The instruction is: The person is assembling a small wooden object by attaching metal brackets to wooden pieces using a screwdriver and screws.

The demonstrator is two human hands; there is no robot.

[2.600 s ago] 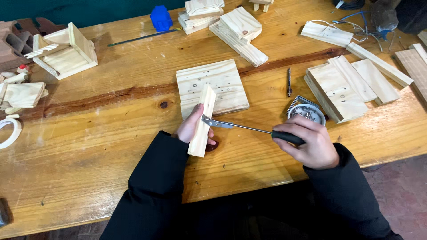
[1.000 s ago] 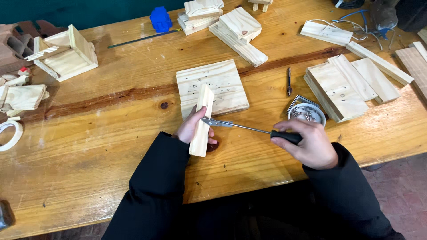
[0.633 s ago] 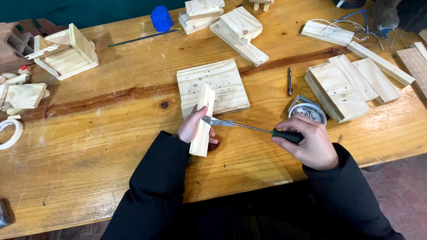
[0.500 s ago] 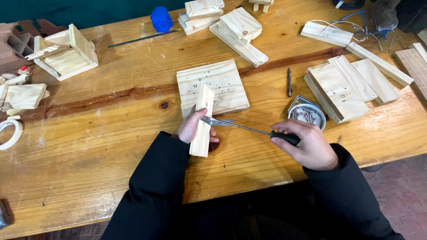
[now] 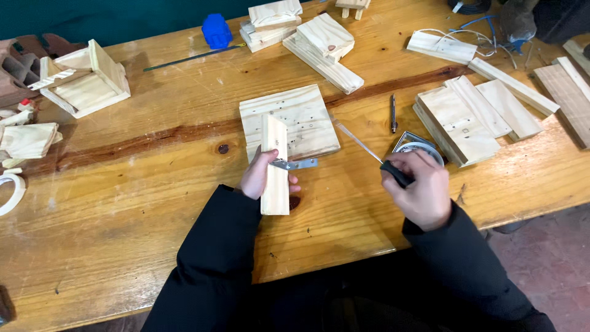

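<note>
Screwdriver (image 5: 369,150) now off bracket (image 5: 296,164), right hand (image 5: 418,187) withdrawn rightward.

Long varnished pine workbench (image 5: 123,227), orange-brown, with a dark grain streak running left to right and several knots. Dark teal wall (image 5: 123,18) along the far edge. Reddish-brown tiled floor (image 5: 553,270) near right. Even lighting.

two hands (image 5: 261,178); one screwdriver (image 5: 375,155), one metal bracket (image 5: 296,164), one blue block (image 5: 216,31)
</note>
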